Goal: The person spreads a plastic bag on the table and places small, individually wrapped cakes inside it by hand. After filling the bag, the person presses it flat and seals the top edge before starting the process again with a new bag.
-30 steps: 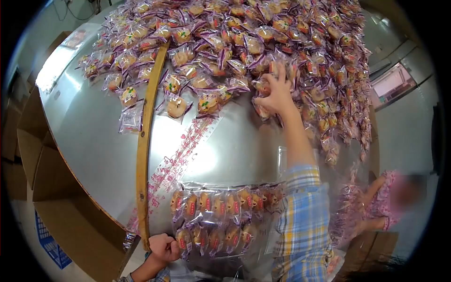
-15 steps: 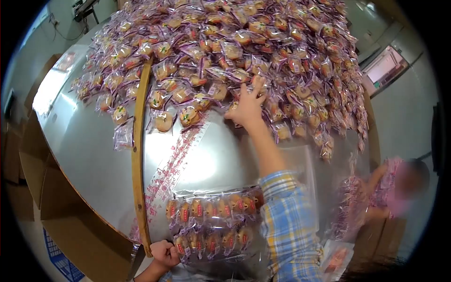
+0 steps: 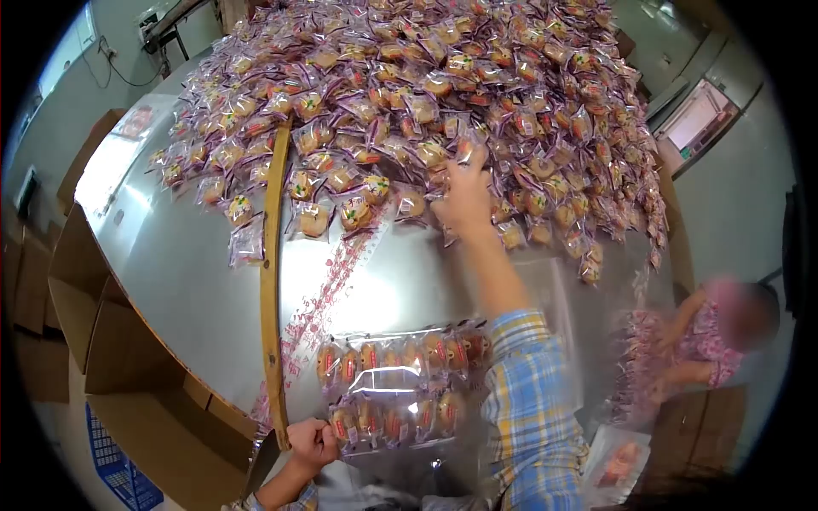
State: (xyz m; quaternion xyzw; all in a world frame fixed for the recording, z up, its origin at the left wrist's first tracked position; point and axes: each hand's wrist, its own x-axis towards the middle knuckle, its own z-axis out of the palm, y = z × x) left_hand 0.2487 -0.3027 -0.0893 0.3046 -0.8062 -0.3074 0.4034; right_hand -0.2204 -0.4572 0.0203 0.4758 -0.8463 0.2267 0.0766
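Observation:
A large heap of individually wrapped round pastries in clear and purple film covers the far part of the metal table. My right hand reaches to the heap's near edge, its fingers bent around a wrapped pastry; the fingertips are slightly blurred. Close to me lies a clear plastic bag with two rows of wrapped pastries standing on edge inside. My left hand is closed in a fist beside the bag's near left corner. What its fingers hold, if anything, is hidden.
A wooden strip runs along the table at left. Open cardboard boxes and a blue crate stand beyond the left edge. At right another person sits by a stack of wrapped pieces. A printed clear packet lies near me.
The view has shifted, so the table and bag appear further right. My right hand's spread fingers have drawn in around a pastry. My left hand stays closed beside the bag.

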